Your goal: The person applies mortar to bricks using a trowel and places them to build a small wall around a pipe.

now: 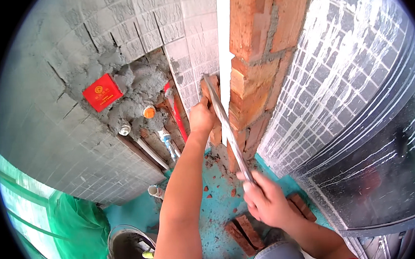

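Note:
My right hand (266,199) is closed round the lower end of a long silvery metal bar (229,128). The bar slants up and leftward, its far end over a red brick (210,89) standing in the narrow gap between the tiled wall and the brick column. Against that brick my left hand (202,116) is closed, thumb along its edge; most of its fingers are hidden. The brick column (250,91) rises just right of the bar, with grey mortar in its joints and a bright white strip along its left side.
Left of my arm, pipes (152,152) and a red conduit (178,117) come out of rough mortar bearing a red card (102,92). A bucket (114,247) stands lower left beside green netting (78,232). Loose bricks (245,234) lie on the turquoise floor (216,202); a dark glossy panel (381,176) is at right.

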A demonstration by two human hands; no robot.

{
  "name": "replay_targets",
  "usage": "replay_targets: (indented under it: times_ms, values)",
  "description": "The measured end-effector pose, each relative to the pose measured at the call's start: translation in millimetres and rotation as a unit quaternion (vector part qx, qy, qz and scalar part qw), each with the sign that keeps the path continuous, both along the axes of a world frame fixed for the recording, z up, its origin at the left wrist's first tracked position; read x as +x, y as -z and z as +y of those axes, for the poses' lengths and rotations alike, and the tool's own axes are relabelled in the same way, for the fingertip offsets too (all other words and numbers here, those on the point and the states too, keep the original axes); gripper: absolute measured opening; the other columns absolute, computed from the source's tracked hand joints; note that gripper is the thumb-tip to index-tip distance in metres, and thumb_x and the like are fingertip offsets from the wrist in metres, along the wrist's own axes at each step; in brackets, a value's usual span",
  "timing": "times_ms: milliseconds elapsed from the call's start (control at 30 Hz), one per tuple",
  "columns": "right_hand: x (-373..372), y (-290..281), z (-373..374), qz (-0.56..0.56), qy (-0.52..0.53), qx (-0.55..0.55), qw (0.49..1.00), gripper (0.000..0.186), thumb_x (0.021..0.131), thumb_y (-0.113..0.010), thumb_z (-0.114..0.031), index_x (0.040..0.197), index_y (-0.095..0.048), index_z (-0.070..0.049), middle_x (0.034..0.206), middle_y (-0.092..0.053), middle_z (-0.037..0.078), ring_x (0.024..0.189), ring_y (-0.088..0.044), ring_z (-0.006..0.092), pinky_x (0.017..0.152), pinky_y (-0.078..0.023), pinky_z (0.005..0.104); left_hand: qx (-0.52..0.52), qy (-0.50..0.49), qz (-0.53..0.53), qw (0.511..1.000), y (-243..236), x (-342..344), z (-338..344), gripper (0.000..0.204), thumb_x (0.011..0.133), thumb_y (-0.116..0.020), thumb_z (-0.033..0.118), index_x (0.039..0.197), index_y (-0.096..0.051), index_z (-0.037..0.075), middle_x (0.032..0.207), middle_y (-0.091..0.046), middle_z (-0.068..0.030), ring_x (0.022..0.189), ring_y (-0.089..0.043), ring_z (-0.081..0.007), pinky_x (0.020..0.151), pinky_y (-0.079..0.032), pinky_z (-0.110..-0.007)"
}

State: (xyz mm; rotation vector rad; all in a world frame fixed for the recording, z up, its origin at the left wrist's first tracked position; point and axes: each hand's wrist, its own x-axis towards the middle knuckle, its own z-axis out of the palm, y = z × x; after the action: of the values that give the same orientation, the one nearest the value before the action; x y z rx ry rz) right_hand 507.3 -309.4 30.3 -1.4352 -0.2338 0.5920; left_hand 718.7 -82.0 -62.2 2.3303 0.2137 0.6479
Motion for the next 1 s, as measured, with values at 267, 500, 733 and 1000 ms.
replay_targets:
  times_ms: [267, 500, 733, 1000]
  values:
    - [-47, 47, -60, 0.129, -0.052, -0.147, 0.979, 0.017, 0.101, -0.047, -0.021, 0.096, -0.051, -0.006, 0.064, -0.042, -0.002, 0.045, -0.038, 0.0069, 0.040, -0.030, 0.0246, -0.049, 0.048, 0.041, 0.997, 12, -105, 32, 0.018, 0.084, -0.056, 0.008, 0.100, -0.064, 0.002, 0.097, -0.067, -0.0226, 0.090, -0.065, -0.0399, 0.080, -0.051, -0.047]
    - [-12, 78, -8, -0.088, -0.112, -0.369, 0.918, 0.028, 0.093, -0.049, -0.025, 0.099, -0.056, 0.001, 0.085, -0.065, 0.023, 0.085, -0.063, 0.0417, 0.073, -0.049, 0.0494, 0.050, 0.144, 0.221, 0.963, -39, -302, -53, 0.025, 0.087, -0.061, 0.021, 0.105, -0.063, 0.004, 0.095, -0.066, -0.0210, 0.089, -0.064, -0.0396, 0.078, -0.051, -0.046]
    - [49, 102, 66, -0.104, -0.110, -0.433, 0.889, 0.019, 0.093, -0.050, -0.020, 0.100, -0.057, -0.004, 0.072, -0.059, 0.010, 0.056, -0.057, 0.0205, 0.046, -0.043, 0.0378, -0.081, 0.142, 0.283, 0.945, -34, -404, -90, 0.026, 0.087, -0.062, 0.022, 0.108, -0.063, 0.006, 0.100, -0.066, -0.0187, 0.093, -0.064, -0.0359, 0.078, -0.052, -0.044]
    - [90, 120, 79, -0.112, -0.042, -0.447, 0.887, 0.018, 0.089, -0.056, -0.017, 0.082, -0.055, -0.002, 0.060, -0.053, 0.007, 0.043, -0.048, 0.0165, 0.040, -0.037, 0.0361, -0.019, 0.185, 0.237, 0.954, -29, -387, -87, 0.032, 0.087, -0.063, 0.022, 0.111, -0.057, 0.003, 0.100, -0.064, -0.0181, 0.094, -0.062, -0.0378, 0.081, -0.050, -0.045]
